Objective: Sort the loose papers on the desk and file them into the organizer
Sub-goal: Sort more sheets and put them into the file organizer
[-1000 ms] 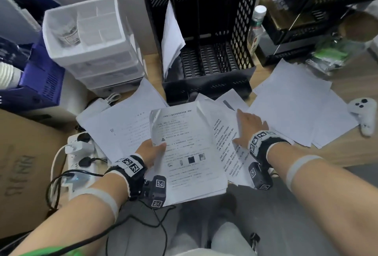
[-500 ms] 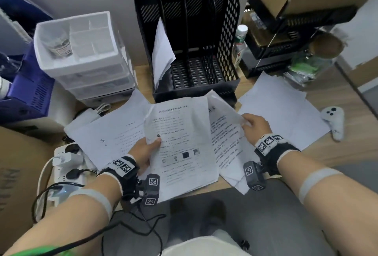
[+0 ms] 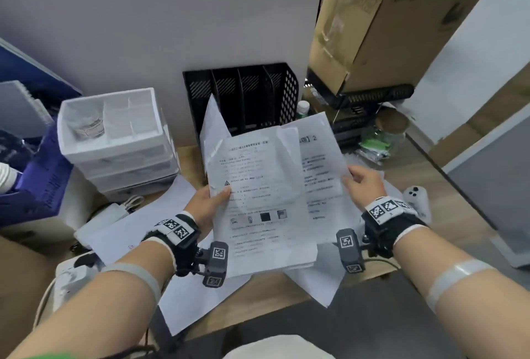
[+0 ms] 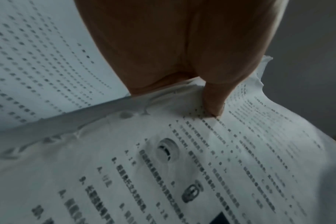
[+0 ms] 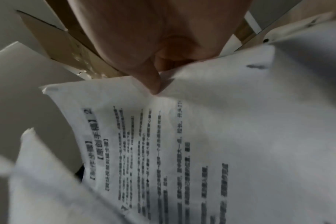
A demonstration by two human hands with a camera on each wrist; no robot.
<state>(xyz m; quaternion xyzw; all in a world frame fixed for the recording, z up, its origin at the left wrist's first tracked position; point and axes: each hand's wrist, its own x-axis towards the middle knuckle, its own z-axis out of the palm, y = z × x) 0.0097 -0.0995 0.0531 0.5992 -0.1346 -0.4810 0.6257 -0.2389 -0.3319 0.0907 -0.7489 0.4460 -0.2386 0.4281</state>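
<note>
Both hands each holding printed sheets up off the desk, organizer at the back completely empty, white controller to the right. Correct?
One thing is off: the organizer is not empty. The head view shows a white sheet standing in its leftmost slot. The rest holds: the left hand and right hand each pinch printed sheets above the desk, and the white controller lies to the right.

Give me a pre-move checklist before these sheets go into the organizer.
1. Left hand grips the front stack, thumb on top: ok.
2. Right hand pinches the rear sheet: ok.
3. Sheets squared together: not ok, the two are fanned apart and corners curl.
4. Black organizer has free slots: ok, the right-hand slots look empty; one filed sheet stands in the left slot.
5. Slot floors unobstructed: cannot tell, the held papers hide them.
6. Desk cleared: not ok, loose papers remain.
</note>
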